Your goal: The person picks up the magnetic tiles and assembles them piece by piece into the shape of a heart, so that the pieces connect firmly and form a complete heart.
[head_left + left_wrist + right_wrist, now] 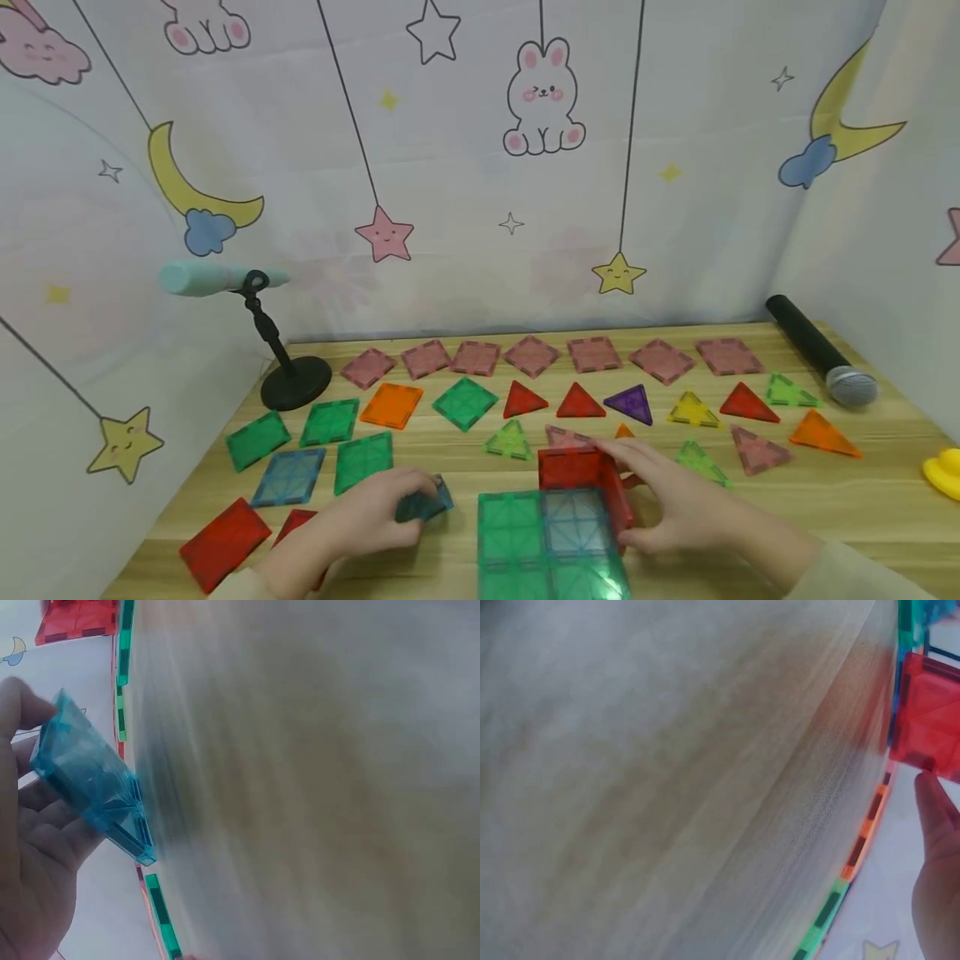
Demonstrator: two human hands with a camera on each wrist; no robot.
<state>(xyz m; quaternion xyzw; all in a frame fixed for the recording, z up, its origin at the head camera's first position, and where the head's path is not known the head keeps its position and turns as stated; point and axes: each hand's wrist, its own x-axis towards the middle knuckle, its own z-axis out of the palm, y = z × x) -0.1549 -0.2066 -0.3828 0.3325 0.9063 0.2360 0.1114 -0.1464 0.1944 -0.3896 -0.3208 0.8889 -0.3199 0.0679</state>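
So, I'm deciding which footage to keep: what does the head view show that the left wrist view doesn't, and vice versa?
Only the head view: black microphone with silver head, pale turquoise cylinder on a black round-based stand, yellow rounded object at the right edge.

Only the left wrist view: the palm side of the left grip.

Both: that grip holding at least one translucent blue plastic tile, plus green plastic tiles, red plastic tiles, the wood-grain table and the white printed backdrop.

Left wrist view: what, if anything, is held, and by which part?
The left hand holds a blue tile near its upper corner in that view; other contact points are partly hidden.
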